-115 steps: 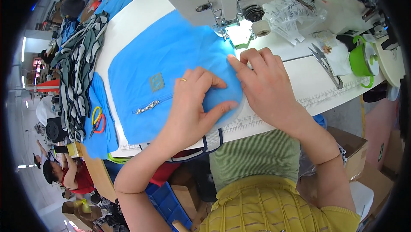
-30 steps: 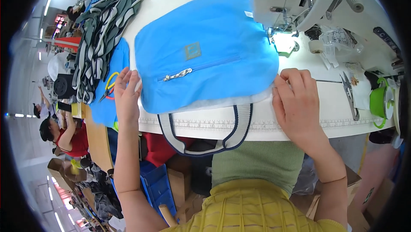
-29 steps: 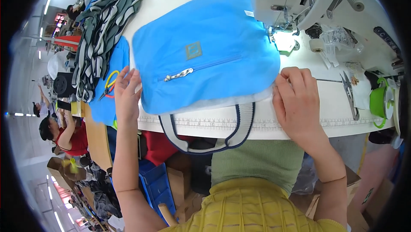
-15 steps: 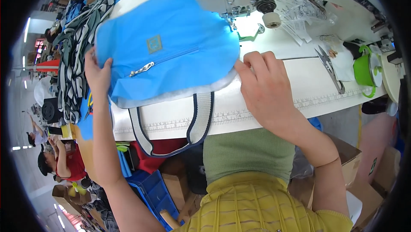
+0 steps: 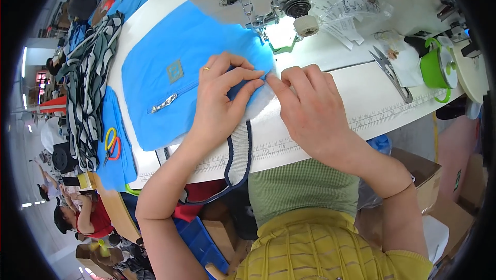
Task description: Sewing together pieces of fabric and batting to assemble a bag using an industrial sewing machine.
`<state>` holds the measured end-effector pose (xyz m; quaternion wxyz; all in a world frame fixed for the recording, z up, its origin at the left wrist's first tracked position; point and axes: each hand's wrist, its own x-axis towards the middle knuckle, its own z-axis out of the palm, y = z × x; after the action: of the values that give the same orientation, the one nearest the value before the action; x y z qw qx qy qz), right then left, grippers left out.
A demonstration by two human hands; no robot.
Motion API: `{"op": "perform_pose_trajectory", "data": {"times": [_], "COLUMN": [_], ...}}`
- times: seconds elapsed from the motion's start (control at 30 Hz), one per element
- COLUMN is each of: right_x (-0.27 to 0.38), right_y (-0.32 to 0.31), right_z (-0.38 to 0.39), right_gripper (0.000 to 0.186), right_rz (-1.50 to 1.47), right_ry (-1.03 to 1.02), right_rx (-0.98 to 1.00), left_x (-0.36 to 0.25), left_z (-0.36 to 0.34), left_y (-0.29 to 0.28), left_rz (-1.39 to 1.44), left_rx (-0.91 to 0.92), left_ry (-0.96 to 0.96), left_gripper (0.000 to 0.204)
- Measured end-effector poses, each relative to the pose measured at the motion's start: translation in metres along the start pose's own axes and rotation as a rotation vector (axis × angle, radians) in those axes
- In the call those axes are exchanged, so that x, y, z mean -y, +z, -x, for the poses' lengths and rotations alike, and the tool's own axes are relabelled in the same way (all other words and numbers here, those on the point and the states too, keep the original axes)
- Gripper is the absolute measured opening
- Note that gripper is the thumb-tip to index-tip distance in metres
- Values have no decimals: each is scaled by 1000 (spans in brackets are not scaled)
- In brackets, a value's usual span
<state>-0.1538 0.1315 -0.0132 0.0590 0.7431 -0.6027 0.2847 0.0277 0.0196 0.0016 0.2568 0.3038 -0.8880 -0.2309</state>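
Observation:
A blue fabric bag panel (image 5: 155,68) with a zipper, a small square patch and a whitish lower edge lies on the sewing table. My left hand (image 5: 222,94) reaches across it, thumb and fingers pinching the panel's right edge. Right beside it, my right hand (image 5: 310,109) has its thumb and index finger closed on the same edge. Both sets of fingertips nearly meet, just below the sewing machine's needle area (image 5: 263,32). A grey webbing strap (image 5: 238,156) with dark borders hangs from the panel over the table's front edge.
Thread snips (image 5: 392,73) and a green lidded pot (image 5: 436,68) stand at the right. Red-and-yellow-handled scissors (image 5: 112,144) rest on blue fabric at the left, near a heap of striped straps (image 5: 88,89). A blue crate (image 5: 204,241) is below the table.
My left hand has moved right from the panel's left side to its right edge, beside my right hand. The panel has shifted slightly and the strap hangs partly behind my left forearm.

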Motion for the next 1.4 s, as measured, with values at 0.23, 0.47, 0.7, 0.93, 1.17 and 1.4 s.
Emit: {"op": "perform_pose_trajectory", "data": {"times": [0.23,0.47,0.7,0.93,1.17,1.4], "right_x": [-1,-3,-14,-25,-20,-20], "right_y": [2,-3,-7,-3,-2,-1], "right_z": [1,1,-16,-20,-12,-13], "right_gripper": [40,33,36,43,46,38], "right_rz": [5,-19,-63,-104,-180,-83], "right_ry": [-8,-2,-5,-47,-54,-68], "right_rx": [-14,-19,75,68,15,41], "left_x": [0,-5,5,3,12,5], "left_z": [-2,-2,-11,-14,-7,-13], "left_y": [5,7,8,-3,0,2], "left_rz": [120,-42,-116,-39,21,-37], "left_rx": [-39,26,-13,52,28,41], "left_ry": [-40,95,130,99,41,92], "left_gripper": [20,25,26,25,24,23]}}
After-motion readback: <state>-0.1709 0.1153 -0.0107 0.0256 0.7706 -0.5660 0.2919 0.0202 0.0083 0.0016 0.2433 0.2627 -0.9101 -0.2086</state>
